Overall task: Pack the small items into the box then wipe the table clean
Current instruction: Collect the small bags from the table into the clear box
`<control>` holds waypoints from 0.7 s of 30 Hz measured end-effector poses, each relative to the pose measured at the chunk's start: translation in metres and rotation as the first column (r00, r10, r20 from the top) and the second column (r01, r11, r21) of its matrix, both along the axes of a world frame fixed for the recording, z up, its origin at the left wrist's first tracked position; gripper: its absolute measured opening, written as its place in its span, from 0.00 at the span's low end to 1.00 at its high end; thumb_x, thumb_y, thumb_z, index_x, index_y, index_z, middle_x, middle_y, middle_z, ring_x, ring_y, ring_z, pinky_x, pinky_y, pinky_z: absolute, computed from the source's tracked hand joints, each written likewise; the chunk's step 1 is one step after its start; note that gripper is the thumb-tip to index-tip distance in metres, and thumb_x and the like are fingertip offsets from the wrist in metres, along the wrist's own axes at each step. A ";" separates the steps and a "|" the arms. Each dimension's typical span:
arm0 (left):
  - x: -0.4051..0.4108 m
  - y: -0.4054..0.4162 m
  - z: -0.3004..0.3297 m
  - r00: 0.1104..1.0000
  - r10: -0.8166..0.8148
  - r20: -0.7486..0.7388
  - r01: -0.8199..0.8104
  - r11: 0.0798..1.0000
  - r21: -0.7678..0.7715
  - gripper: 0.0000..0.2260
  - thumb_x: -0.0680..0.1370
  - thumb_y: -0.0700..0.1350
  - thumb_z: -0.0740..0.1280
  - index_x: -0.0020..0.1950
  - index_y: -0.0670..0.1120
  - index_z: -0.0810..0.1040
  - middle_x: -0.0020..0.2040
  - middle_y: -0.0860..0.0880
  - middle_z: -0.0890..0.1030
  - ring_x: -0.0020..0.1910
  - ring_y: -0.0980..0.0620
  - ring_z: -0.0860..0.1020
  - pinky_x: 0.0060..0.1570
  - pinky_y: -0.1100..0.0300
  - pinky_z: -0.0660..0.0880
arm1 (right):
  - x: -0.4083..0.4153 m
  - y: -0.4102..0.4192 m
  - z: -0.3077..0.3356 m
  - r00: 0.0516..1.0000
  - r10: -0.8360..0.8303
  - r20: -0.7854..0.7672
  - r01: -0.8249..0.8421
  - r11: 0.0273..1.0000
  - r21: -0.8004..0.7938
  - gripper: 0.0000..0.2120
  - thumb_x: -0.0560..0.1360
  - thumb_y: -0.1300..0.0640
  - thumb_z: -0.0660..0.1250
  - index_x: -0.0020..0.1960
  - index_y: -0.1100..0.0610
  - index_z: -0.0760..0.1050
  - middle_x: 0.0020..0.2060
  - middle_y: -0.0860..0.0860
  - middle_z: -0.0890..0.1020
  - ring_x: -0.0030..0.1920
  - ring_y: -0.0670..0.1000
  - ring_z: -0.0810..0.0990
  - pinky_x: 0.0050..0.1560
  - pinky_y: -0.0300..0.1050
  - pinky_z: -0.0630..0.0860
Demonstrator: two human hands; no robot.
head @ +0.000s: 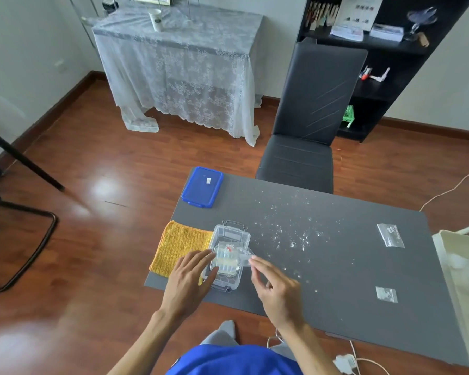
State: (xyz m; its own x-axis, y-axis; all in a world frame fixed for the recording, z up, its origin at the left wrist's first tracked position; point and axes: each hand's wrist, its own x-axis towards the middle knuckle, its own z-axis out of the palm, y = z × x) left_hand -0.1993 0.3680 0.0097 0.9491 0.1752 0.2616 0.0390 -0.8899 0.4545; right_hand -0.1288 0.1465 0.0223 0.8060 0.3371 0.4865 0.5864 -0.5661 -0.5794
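Note:
A clear plastic box (229, 236) stands open on the grey table (336, 266), with small clear packets lying inside it. My left hand (190, 280) rests against the box's left wall, fingers spread. My right hand (276, 288) pinches a small clear bag (246, 257) that overhangs the box's right rim. Two more small clear bags lie to the right, one far (390, 235) and one near (387, 294). A yellow cloth (178, 246) lies left of the box. White crumbs (293, 231) are scattered over the table's middle.
The box's blue lid (202, 186) lies at the table's far left corner. A dark chair (306, 136) stands behind the table. A white bin (463, 280) sits at the right edge. Cables (349, 358) lie on the floor near my legs.

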 end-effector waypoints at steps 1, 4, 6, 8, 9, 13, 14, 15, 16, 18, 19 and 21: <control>-0.007 0.003 -0.002 0.999 -0.001 -0.033 0.001 1.000 -0.006 0.19 0.79 0.58 0.64 0.65 0.50 0.79 0.65 0.55 0.79 0.63 0.55 0.75 0.61 0.57 0.72 | 0.002 0.004 0.001 1.000 0.009 0.002 -0.009 1.000 -0.004 0.09 0.75 0.57 0.74 0.55 0.50 0.85 0.56 0.39 0.86 0.43 0.42 0.78 0.39 0.26 0.74; -0.020 0.009 -0.003 0.994 -0.043 -0.104 0.041 0.999 -0.017 0.25 0.78 0.63 0.64 0.70 0.51 0.76 0.71 0.56 0.74 0.66 0.57 0.75 0.64 0.58 0.72 | 0.008 0.016 0.006 0.997 0.074 -0.006 -0.074 0.996 -0.043 0.10 0.74 0.58 0.75 0.55 0.50 0.86 0.54 0.40 0.86 0.43 0.39 0.82 0.41 0.29 0.78; -0.023 0.009 -0.002 0.993 -0.042 -0.110 0.039 0.999 -0.035 0.27 0.77 0.65 0.63 0.70 0.51 0.76 0.72 0.57 0.72 0.65 0.57 0.76 0.63 0.59 0.73 | 0.011 0.024 0.007 0.993 0.114 -0.044 -0.118 0.989 -0.093 0.10 0.74 0.58 0.76 0.54 0.49 0.86 0.53 0.40 0.87 0.44 0.38 0.85 0.40 0.35 0.82; -0.023 0.007 -0.002 0.996 -0.027 -0.089 0.022 0.998 -0.050 0.27 0.77 0.67 0.62 0.68 0.51 0.78 0.71 0.57 0.73 0.59 0.58 0.80 0.57 0.61 0.75 | 0.015 0.032 0.008 0.989 0.120 -0.089 -0.133 0.979 -0.154 0.11 0.72 0.58 0.77 0.53 0.48 0.86 0.52 0.39 0.87 0.43 0.41 0.87 0.35 0.39 0.83; -0.023 0.006 -0.001 0.996 -0.017 -0.083 0.011 0.998 -0.069 0.26 0.76 0.67 0.62 0.66 0.52 0.79 0.71 0.58 0.73 0.53 0.59 0.82 0.53 0.61 0.77 | 0.016 0.035 0.009 0.988 0.116 -0.106 -0.135 0.974 -0.184 0.11 0.71 0.59 0.78 0.52 0.48 0.86 0.51 0.39 0.87 0.41 0.42 0.87 0.32 0.39 0.82; -0.027 -0.004 -0.004 0.996 0.042 -0.075 -0.054 0.984 -0.168 0.20 0.75 0.68 0.63 0.53 0.54 0.80 0.72 0.64 0.70 0.25 0.62 0.75 0.32 0.66 0.77 | 0.020 0.044 0.015 0.989 0.104 -0.103 -0.132 0.941 -0.311 0.11 0.69 0.59 0.80 0.49 0.48 0.86 0.47 0.39 0.87 0.33 0.46 0.86 0.25 0.39 0.79; -0.027 -0.006 -0.005 0.996 0.063 -0.070 -0.074 0.981 -0.181 0.20 0.75 0.69 0.64 0.52 0.54 0.80 0.71 0.64 0.70 0.23 0.60 0.73 0.29 0.67 0.75 | 0.020 0.046 0.016 0.989 0.090 -0.119 -0.126 0.932 -0.340 0.10 0.70 0.58 0.79 0.49 0.48 0.86 0.46 0.40 0.88 0.33 0.47 0.86 0.25 0.40 0.80; -0.027 -0.007 -0.006 0.995 0.083 -0.060 -0.093 0.979 -0.184 0.20 0.74 0.69 0.64 0.52 0.54 0.79 0.70 0.65 0.71 0.22 0.60 0.72 0.28 0.69 0.74 | 0.021 0.048 0.017 0.986 0.072 -0.150 -0.124 0.920 -0.373 0.08 0.72 0.57 0.77 0.50 0.48 0.86 0.46 0.41 0.88 0.34 0.48 0.86 0.27 0.42 0.81; -0.026 -0.008 -0.007 0.994 0.099 -0.045 -0.106 0.978 -0.178 0.21 0.73 0.69 0.64 0.52 0.54 0.79 0.69 0.64 0.72 0.21 0.61 0.70 0.27 0.70 0.73 | 0.022 0.050 0.018 0.980 0.056 -0.189 -0.130 0.904 -0.408 0.07 0.75 0.56 0.74 0.52 0.48 0.85 0.46 0.43 0.88 0.36 0.50 0.87 0.30 0.45 0.82; -0.024 -0.008 -0.007 0.994 0.107 -0.017 -0.108 0.983 -0.151 0.22 0.73 0.70 0.64 0.52 0.53 0.79 0.66 0.63 0.74 0.20 0.64 0.64 0.24 0.71 0.70 | 0.024 0.052 0.017 0.958 0.049 -0.283 -0.186 0.857 -0.480 0.09 0.79 0.55 0.68 0.57 0.49 0.83 0.49 0.46 0.88 0.42 0.54 0.87 0.38 0.49 0.83; -0.024 -0.008 -0.008 0.994 0.105 -0.009 -0.105 0.985 -0.139 0.22 0.73 0.70 0.63 0.52 0.53 0.79 0.65 0.63 0.75 0.19 0.64 0.62 0.22 0.70 0.70 | 0.025 0.053 0.016 0.948 0.053 -0.314 -0.217 0.830 -0.514 0.09 0.79 0.55 0.67 0.57 0.50 0.83 0.50 0.47 0.88 0.44 0.55 0.87 0.41 0.50 0.83; -0.024 -0.008 -0.010 0.994 0.108 -0.011 -0.108 0.985 -0.131 0.22 0.73 0.71 0.62 0.53 0.54 0.77 0.62 0.62 0.79 0.19 0.63 0.62 0.21 0.66 0.71 | 0.028 0.054 0.016 0.935 0.063 -0.350 -0.266 0.778 -0.570 0.09 0.80 0.56 0.65 0.56 0.51 0.82 0.49 0.50 0.88 0.46 0.56 0.87 0.44 0.51 0.83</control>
